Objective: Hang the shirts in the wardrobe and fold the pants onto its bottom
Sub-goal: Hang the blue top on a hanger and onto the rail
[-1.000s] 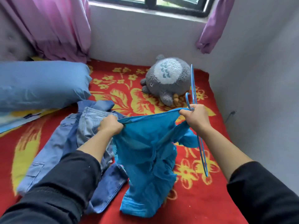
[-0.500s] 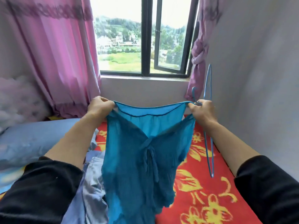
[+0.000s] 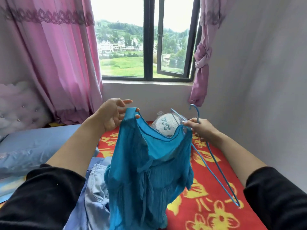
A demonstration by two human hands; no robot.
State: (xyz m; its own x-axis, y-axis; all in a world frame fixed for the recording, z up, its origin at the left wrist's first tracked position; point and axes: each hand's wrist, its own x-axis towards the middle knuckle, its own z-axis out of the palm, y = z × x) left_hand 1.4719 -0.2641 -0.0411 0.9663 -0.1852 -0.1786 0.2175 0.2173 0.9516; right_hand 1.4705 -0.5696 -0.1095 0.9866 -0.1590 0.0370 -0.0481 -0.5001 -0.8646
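Observation:
A teal blue shirt [image 3: 149,176] hangs in the air in front of me, over the bed. My left hand [image 3: 114,115] is raised at its left shoulder, fingers spread, with the shirt's shoulder edge draped over the fingertips. My right hand [image 3: 201,128] pinches the right shoulder of the shirt together with a thin blue wire hanger [image 3: 216,163]. The hanger's hook points up above that hand and its frame slants down to the right. Light denim pants [image 3: 94,193] lie crumpled on the bed below the shirt. No wardrobe is in view.
The bed carries a red blanket with yellow flowers [image 3: 207,205]. A blue pillow [image 3: 33,146] lies at the left, a grey plush toy [image 3: 166,125] sits behind the shirt. Pink curtains [image 3: 58,63] frame the window [image 3: 149,47]. A white wall [image 3: 265,80] borders the bed's right side.
The left hand has loosened from a fist grip to spread fingers under the shirt's shoulder. The hanger has tilted from upright to slanting. The neckline now sags open and the plush toy shows behind.

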